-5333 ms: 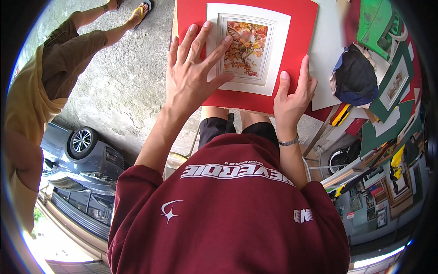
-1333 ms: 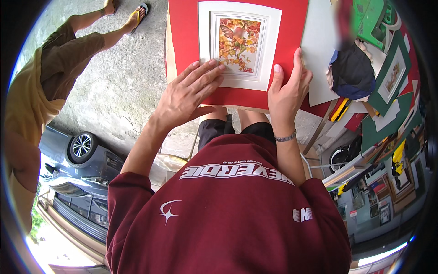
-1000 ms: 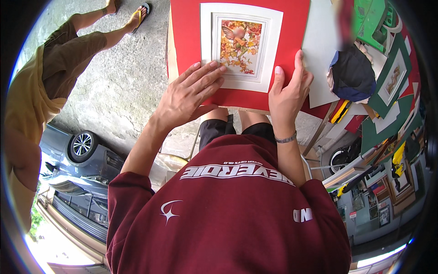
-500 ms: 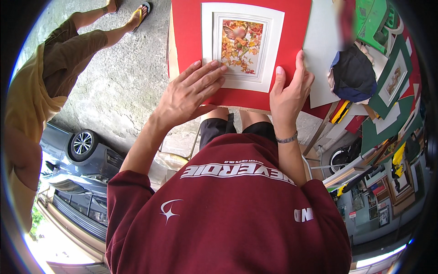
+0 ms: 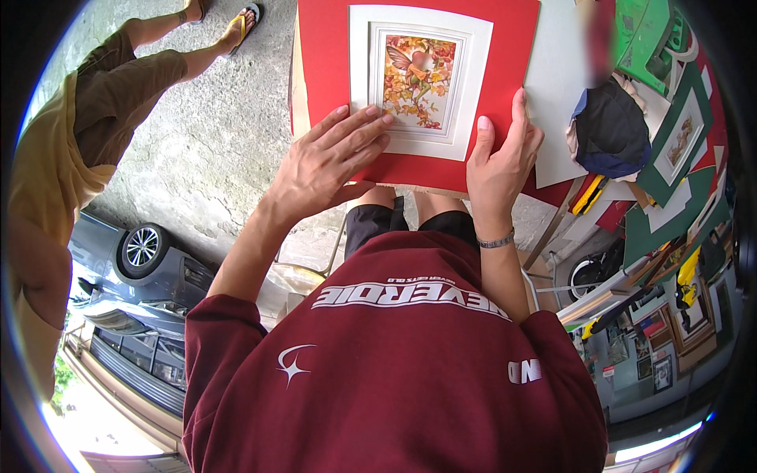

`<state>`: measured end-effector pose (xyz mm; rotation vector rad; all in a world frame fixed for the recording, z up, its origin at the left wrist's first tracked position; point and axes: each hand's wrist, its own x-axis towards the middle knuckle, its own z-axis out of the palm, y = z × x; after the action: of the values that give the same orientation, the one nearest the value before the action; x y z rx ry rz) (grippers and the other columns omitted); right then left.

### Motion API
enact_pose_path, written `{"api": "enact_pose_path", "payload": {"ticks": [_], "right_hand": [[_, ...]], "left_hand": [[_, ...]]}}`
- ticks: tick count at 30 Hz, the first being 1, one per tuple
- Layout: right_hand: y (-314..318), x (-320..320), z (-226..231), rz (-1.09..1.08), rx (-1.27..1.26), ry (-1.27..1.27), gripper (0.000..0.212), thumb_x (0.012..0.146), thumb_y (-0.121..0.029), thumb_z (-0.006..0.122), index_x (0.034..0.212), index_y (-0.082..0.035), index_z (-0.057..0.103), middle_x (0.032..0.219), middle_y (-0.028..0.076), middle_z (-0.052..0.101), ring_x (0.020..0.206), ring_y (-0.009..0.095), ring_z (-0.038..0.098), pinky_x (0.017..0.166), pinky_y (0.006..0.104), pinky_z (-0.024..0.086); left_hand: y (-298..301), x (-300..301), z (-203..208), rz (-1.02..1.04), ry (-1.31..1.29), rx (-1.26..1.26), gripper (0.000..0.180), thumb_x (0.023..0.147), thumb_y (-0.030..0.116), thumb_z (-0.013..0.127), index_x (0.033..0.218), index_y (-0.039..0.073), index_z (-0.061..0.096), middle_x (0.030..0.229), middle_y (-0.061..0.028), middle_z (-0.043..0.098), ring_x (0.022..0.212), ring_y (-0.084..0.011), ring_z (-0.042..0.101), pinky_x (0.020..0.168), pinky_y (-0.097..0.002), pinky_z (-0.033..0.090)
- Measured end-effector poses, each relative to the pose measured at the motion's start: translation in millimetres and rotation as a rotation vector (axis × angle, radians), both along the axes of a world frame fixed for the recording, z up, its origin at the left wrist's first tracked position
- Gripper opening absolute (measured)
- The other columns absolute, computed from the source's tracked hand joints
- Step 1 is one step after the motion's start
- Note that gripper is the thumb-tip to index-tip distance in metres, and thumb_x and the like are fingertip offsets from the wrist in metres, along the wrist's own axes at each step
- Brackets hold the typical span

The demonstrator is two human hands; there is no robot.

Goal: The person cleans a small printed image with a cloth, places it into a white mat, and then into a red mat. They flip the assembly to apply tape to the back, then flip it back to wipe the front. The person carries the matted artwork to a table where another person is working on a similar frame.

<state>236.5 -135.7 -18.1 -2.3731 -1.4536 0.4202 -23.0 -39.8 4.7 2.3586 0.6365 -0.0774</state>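
Note:
A fairy picture [image 5: 418, 83] with autumn leaves sits inside a white mat [image 5: 481, 59], which lies on a larger red mat board [image 5: 327, 47]. My left hand [image 5: 335, 154] rests flat, fingers stretched over the lower left corner of the white mat and the red board. At the right edge of the board is my right hand [image 5: 503, 158], its thumb and index finger apart along the red surface; the remaining fingers curl at the side. A metal watch [image 5: 497, 239] circles my right wrist. Neither hand grips anything that I can see.
On the right lie a pale board [image 5: 552, 94], a dark cap [image 5: 611, 130], a yellow-black cutter [image 5: 590, 194], a green case [image 5: 643, 47] and a green-matted picture [image 5: 678, 142]. A person in brown shorts [image 5: 130, 87] stands at left, near a parked grey car [image 5: 142, 268].

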Motion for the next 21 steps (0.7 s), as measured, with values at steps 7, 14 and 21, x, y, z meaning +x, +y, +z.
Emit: {"api": "enact_pose_path", "payload": {"ticks": [7, 14, 21], "right_hand": [[-2.1, 0.2, -0.5, -0.008, -0.003, 0.017, 0.069, 0.102, -0.026, 0.070, 0.162, -0.006, 0.041, 0.130, 0.014, 0.061, 0.106, 0.029, 0.053, 0.093, 0.0447, 0.047], [1.2, -0.1, 1.5, 0.002, 0.025, 0.027, 0.069, 0.103, -0.026, 0.069, 0.162, -0.006, 0.040, 0.117, 0.014, 0.059, 0.105, 0.030, 0.053, 0.092, 0.0449, 0.047], [0.5, -1.2, 5.9, -0.045, -0.061, 0.066, 0.062, 0.107, -0.027, 0.063, 0.161, -0.006, 0.041, 0.126, 0.018, 0.061, 0.117, 0.034, 0.055, 0.100, 0.0461, 0.048]], "left_hand": [[-0.4, 0.4, 0.4, 0.002, -0.004, 0.004, 0.067, 0.082, 0.034, 0.083, 0.143, 0.014, 0.062, 0.164, -0.0023, 0.048, 0.153, -0.0218, 0.042, 0.129, -0.0457, 0.035], [0.0, 0.2, -0.2, -0.008, -0.012, 0.019, 0.068, 0.082, 0.036, 0.081, 0.142, 0.010, 0.061, 0.164, -0.0039, 0.047, 0.153, -0.0224, 0.042, 0.129, -0.0442, 0.034], [0.0, 0.5, 0.3, 0.013, -0.031, 0.016, 0.067, 0.081, 0.036, 0.081, 0.140, 0.010, 0.063, 0.162, -0.0037, 0.050, 0.152, -0.0223, 0.044, 0.128, -0.0455, 0.036]]}}
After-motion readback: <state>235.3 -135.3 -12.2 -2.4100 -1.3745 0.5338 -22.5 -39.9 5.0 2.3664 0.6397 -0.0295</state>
